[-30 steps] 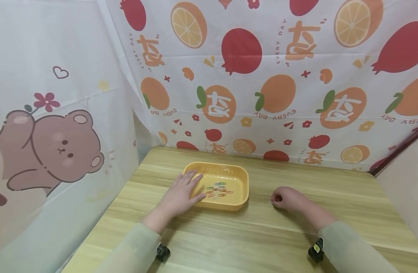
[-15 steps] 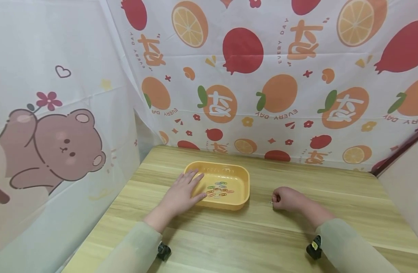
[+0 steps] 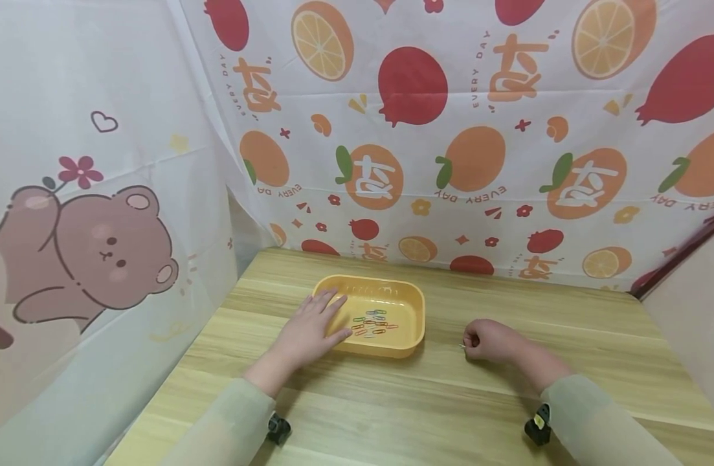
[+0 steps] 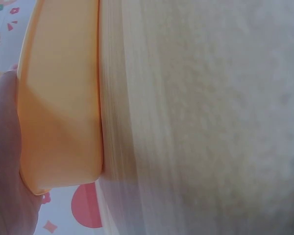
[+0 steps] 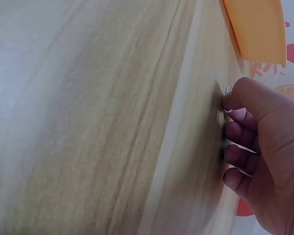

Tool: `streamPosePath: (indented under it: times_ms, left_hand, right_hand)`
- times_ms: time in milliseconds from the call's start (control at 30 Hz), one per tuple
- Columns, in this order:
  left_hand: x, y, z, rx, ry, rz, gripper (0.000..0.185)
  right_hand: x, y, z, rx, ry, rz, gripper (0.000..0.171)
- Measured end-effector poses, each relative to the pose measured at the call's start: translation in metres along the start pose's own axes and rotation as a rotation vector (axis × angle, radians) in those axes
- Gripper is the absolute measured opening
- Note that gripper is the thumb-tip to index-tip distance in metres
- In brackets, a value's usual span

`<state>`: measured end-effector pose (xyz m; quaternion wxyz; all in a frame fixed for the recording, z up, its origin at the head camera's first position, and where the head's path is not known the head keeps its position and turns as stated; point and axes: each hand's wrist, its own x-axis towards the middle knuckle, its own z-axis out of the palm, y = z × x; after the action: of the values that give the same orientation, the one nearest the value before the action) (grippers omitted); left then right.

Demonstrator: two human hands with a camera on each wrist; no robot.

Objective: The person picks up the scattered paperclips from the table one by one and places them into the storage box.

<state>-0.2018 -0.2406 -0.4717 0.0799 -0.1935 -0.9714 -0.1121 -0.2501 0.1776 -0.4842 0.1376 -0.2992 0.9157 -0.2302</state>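
My left hand (image 3: pixel 307 330) lies over the left end of a yellow plastic tray (image 3: pixel 417 323), fingers spread and mostly straight, with the thumb across the near rim. In the left wrist view, part of that hand touches the edge of the tray (image 4: pixel 63 98). Several coloured paper clips (image 3: pixel 374 323) lie on the tray's floor in a loose cluster. To the right of the tray, my right hand (image 3: pixel 493 340) pinches a small white paper clip (image 5: pixel 229 90) between thumb and forefinger, close to the tabletop. The other fingers are curled, and most of the clip is hidden.
The tray stands on a wood-grain table (image 3: pixel 391 401). A fruit-printed cloth (image 3: pixel 415 162) hangs behind the table, and a bear-printed cloth (image 3: pixel 109 259) hangs on the left. A pale panel (image 3: pixel 694 310) borders the right side.
The white paper clip tilts slightly in the right fingertips. Both hands and the tray otherwise stay in place; the head view shifts a little.
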Motion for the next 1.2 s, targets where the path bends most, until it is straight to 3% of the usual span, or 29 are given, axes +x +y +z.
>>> streamPosePath:
  times_ms: [433,700,1200]
  left_hand:
    - [0.0,0.001,-0.002,-0.008,0.005,-0.001,0.073]
    - [0.0,0.001,-0.001,-0.004,0.002,-0.001,0.073]
    - [0.0,0.001,-0.002,0.0,-0.006,-0.009,0.075]
  right_hand:
    - [-0.009,0.012,0.008,-0.063,0.119,-0.03,0.008]
    - [-0.012,0.015,0.009,-0.068,0.141,-0.055,0.006]
    - [-0.016,0.019,0.016,0.057,0.237,-0.021,0.006]
